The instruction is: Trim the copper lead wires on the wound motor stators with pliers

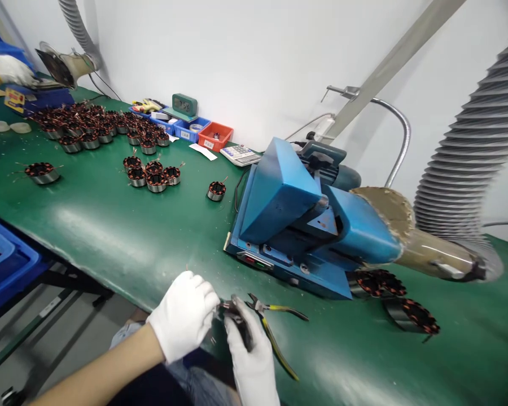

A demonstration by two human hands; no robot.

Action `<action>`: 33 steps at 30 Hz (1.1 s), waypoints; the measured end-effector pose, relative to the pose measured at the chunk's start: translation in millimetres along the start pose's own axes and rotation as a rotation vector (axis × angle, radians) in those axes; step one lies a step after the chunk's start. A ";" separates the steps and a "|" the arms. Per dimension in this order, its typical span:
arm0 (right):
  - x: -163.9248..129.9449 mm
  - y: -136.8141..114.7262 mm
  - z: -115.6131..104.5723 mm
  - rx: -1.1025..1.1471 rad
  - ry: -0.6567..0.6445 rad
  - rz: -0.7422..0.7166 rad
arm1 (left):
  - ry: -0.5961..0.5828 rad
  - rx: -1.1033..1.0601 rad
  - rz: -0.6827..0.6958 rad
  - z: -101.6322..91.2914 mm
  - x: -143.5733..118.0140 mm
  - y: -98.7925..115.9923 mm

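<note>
My left hand (pixel 187 317), in a white glove, is closed with the fingers curled in toward the right hand; what it pinches is hidden, though thin copper wire ends show near it. My right hand (pixel 254 352), also gloved, is wrapped around a dark wound motor stator (pixel 240 327), mostly covered by the fingers. Both hands are close together over the front edge of the green table (pixel 122 237). Just right of the right hand, diagonal cutting pliers (pixel 275 332) with yellow-black handles lie spread on the table.
A blue grinding-type machine (pixel 288 208) stands ahead, with stators (pixel 412 316) to its right. More stators (pixel 154 172) stand in groups at left. Small bins (pixel 215 135), a calculator (pixel 240 154) and a clock (pixel 184 105) line the wall. Another person's gloved hand (pixel 11 70) is at far left.
</note>
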State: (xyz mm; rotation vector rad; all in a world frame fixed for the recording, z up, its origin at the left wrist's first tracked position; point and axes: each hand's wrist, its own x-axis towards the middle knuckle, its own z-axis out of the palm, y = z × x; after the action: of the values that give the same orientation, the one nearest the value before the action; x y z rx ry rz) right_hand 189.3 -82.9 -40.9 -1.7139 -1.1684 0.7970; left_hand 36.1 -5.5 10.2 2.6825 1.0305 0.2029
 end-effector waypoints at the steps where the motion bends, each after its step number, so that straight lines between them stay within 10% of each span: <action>1: 0.7 1.4 -0.8 -0.038 0.025 -0.082 | -0.005 0.000 0.008 0.4 0.1 -0.7; 5: 10.1 -1.2 -1.1 -0.112 -0.023 -0.344 | 0.000 -0.007 0.033 2.5 0.6 -4.1; 18: 13.1 -15.2 5.6 0.261 -0.105 0.220 | 0.053 -0.051 0.019 6.0 1.4 -3.2; 26: -4.6 -3.3 13.4 0.151 0.046 0.209 | 0.075 -0.059 -0.022 6.5 3.4 -1.2; 33: 0.9 7.7 8.0 -0.194 0.112 -0.327 | 0.068 -0.059 -0.026 5.0 2.7 -1.4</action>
State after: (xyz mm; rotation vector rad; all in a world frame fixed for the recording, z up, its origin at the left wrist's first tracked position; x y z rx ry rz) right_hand 185.5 -80.9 -51.2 -1.6392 -1.4375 0.3940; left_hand 38.4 -3.6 5.1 2.6243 1.0620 0.3165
